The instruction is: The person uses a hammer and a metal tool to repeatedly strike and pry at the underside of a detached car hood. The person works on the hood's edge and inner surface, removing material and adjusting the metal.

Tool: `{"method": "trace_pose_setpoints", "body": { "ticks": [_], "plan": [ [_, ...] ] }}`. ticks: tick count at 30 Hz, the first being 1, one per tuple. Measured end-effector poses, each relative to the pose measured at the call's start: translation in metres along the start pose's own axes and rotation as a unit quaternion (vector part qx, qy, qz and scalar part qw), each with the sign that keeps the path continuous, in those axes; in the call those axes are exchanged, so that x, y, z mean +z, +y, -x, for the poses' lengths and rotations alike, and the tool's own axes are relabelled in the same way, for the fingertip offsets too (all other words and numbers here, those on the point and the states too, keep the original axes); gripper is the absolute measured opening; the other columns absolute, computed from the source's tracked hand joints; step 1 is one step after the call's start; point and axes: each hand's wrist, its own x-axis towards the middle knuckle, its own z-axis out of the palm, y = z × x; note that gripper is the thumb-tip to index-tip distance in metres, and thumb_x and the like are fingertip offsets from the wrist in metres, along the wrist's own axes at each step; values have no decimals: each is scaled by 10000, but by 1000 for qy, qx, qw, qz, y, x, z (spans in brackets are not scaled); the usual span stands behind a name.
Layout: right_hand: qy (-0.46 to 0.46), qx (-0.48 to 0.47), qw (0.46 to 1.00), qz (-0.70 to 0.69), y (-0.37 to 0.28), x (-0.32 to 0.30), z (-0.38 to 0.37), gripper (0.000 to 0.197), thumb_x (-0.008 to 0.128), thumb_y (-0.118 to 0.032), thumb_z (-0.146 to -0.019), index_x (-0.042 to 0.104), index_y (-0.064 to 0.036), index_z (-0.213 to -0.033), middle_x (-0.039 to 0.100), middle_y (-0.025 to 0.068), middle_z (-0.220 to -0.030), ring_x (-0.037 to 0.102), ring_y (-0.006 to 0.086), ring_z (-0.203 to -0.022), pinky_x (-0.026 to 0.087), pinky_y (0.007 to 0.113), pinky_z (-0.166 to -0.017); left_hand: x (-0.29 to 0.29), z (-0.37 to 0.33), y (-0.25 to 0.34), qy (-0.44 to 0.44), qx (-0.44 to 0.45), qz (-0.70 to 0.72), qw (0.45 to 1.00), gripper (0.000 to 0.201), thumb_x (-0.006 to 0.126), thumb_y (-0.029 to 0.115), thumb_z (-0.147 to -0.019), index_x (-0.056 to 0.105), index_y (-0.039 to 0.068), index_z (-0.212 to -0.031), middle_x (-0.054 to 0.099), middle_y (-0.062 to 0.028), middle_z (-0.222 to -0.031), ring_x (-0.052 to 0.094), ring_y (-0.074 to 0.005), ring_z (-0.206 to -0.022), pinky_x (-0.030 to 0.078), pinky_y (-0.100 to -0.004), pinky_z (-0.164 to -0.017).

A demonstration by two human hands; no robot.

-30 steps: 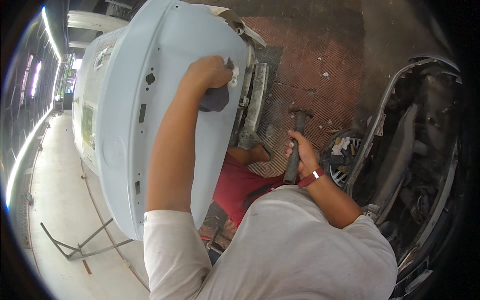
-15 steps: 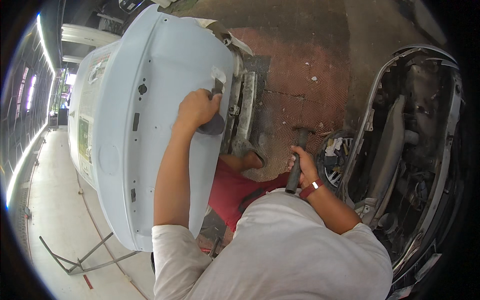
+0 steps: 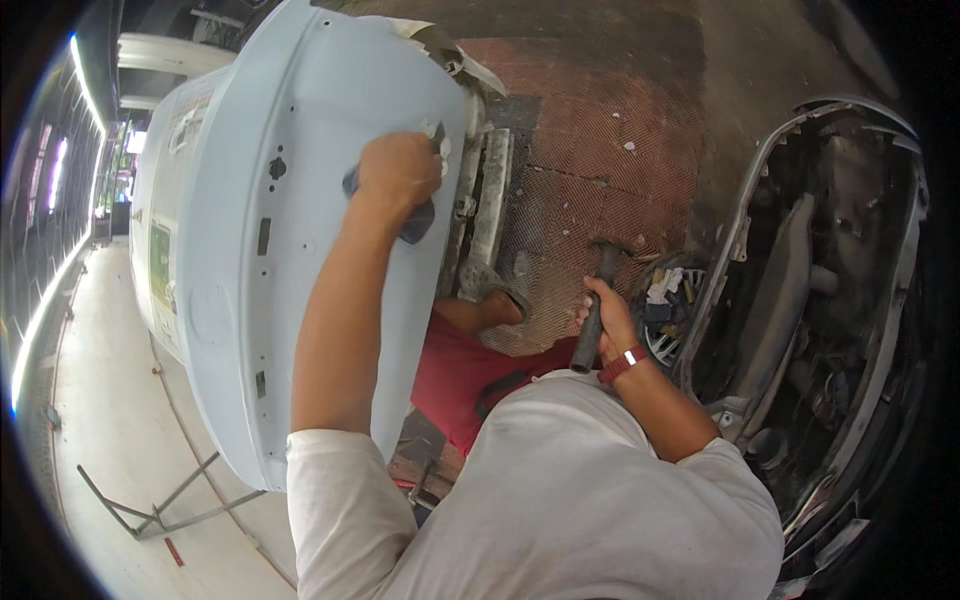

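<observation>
Under my left hand [image 3: 398, 170] is a dark grey sheet [image 3: 418, 222], cloth or sandpaper, I cannot tell which. The fingers are closed over it and press it onto a pale blue car body panel [image 3: 340, 260]. The sheet's edges stick out on both sides of the hand. Beside the fingertips shows a whitish bare patch [image 3: 445, 150], partly covered. Near my lap, my right hand [image 3: 604, 318] is wrapped round the handle of a hammer [image 3: 588, 345]. Its head points away from me, above the floor.
To the right lies a large dark car part [image 3: 775, 290] with a metal rim. A wheel [image 3: 662, 320] with small items on it sits beside my right hand. Red textured mats [image 3: 610, 150] cover the floor ahead. A metal stand [image 3: 155, 515] is at lower left.
My left hand has slid farther away along the panel with the dark sheet, over part of the whitish patch. My right hand keeps the hammer in nearly the same place.
</observation>
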Motion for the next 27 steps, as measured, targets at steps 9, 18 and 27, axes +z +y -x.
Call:
{"method": "trace_pose_setpoints", "body": {
  "ticks": [9,18,27],
  "plan": [
    [-32,-5,999,29,-7,0,7,268,754,-241,-960,509,-132,-978,558,16,-682,542,163,-519,483,327,-461,70,81,82,-15,11,367,930,463,667,452,-1030,705,-5,-1088,717,-176,-819,676,-284,-705,556,-422,-701],
    [23,-5,1000,17,-8,-12,-6,280,756,-247,-964,501,-132,-978,556,18,-694,543,164,-524,462,334,-449,107,74,87,55,-188,656,729,667,637,457,-1064,590,-121,-1393,737,-231,-1175,705,-253,-1043,541,-349,-917],
    [-72,-82,989,103,-34,37,16,245,746,-222,-988,522,-127,-1011,564,8,-697,545,136,-518,474,299,-462,49,70,42,2,-158,750,643,480,693,244,-991,595,-45,-1362,714,-168,-1157,662,-174,-1048,528,-299,-871]
  ]
}}
